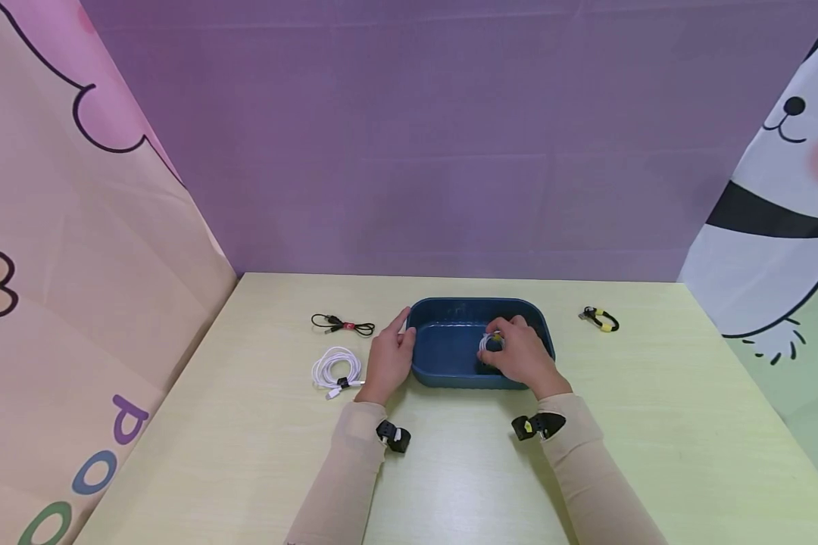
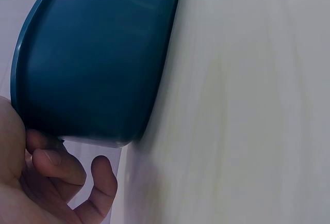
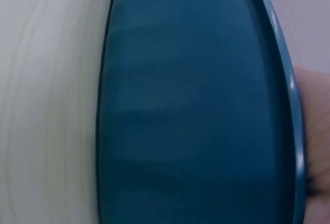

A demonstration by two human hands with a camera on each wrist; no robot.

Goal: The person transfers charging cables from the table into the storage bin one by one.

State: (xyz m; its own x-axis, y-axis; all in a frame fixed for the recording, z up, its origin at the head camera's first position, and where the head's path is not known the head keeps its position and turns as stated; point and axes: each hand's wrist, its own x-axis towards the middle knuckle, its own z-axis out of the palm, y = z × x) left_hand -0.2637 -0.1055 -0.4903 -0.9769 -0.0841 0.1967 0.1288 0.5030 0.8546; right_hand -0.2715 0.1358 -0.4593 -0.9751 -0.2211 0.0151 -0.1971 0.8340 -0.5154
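Pale coiled cable [image 1: 484,344] is pinched by R hand [image 1: 523,357] in R half of blue tray [image 1: 450,381], ctr of frame; floor contact can't be told. Tray's long axis is laid L–R. L hand [image 1: 388,362], farther from cable, is rested vs. tray's L end, fingers loosely bent, nothing gripped.

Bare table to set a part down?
Bare table: right of the right sleeve, up to the black-yellow cable; between right and left sleeve, in front of the blue tray; left of the white cable. Crowded: tray's left side, with white cable, black cable and left grip; tray's right half, where the right grip holds a coiled cable.
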